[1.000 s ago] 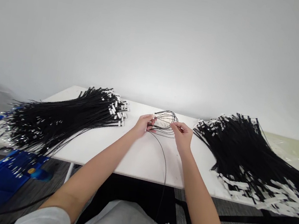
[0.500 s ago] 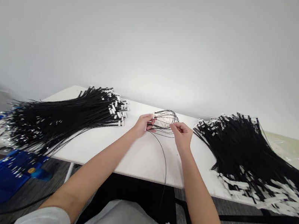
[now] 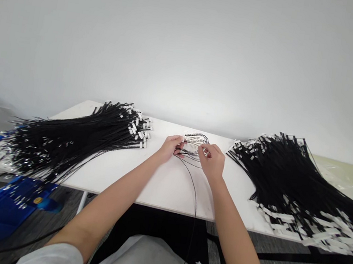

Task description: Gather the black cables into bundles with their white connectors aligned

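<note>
both hands, left hand (image 3: 170,147) and right hand (image 3: 212,160), pinch the coiled black cable (image 3: 195,146) between them, its tail trailing near.

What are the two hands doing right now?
Left hand: closed, pinching the coiled black cable.
Right hand: closed on the same cable's loops.

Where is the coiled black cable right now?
The coiled cable is at the table's middle, held between left hand and right hand, between two cable piles.
</note>
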Tool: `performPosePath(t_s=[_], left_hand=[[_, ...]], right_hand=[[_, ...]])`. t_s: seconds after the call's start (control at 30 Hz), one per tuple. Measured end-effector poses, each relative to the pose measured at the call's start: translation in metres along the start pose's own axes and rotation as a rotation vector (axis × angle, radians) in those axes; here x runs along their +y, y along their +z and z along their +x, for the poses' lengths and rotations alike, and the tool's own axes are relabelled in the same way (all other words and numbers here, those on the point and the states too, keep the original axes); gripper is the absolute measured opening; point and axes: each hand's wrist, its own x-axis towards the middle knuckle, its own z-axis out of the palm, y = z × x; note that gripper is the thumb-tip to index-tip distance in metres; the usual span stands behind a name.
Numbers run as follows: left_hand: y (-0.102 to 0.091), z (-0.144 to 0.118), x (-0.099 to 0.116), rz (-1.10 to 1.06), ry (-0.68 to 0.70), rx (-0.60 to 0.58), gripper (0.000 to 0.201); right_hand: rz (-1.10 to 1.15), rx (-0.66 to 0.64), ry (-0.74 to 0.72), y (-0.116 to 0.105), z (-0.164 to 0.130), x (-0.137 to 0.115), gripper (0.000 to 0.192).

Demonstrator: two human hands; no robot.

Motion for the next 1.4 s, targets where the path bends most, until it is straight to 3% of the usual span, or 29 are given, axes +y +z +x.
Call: performPosePath(t_s=[0.27, 0.47, 0.7, 1.03, 1.4], left_hand=[[0.005, -0.002, -0.007, 0.02, -0.06, -0.028, 0.026], [0.007, -0.003, -0.013, 0.047, -0.128, -0.046, 0.023], [0.007, -0.001, -0.012, 0.003, -0.084, -0.033, 0.024], [0.008, -0.002, -0.013, -0.029, -0.125, -0.02, 0.022], [0.006, -0.002, -0.015, -0.08, -0.142, -0.01, 0.022]], right_hand=[[-0.159, -0.072, -0.2, 0.013, -0.009, 0.007, 0.023], [-0.17, -0.098, -0.248, 0.013, -0.009, 0.003, 0.023], [-0.235, -0.054, -0.25, 0.017, -0.01, 0.004, 0.019], [-0.23, -0.143, -0.295, 0.015, -0.009, 0.003, 0.022], [-0.251, -0.154, -0.372, 0.016, -0.008, 0.004, 0.022]])
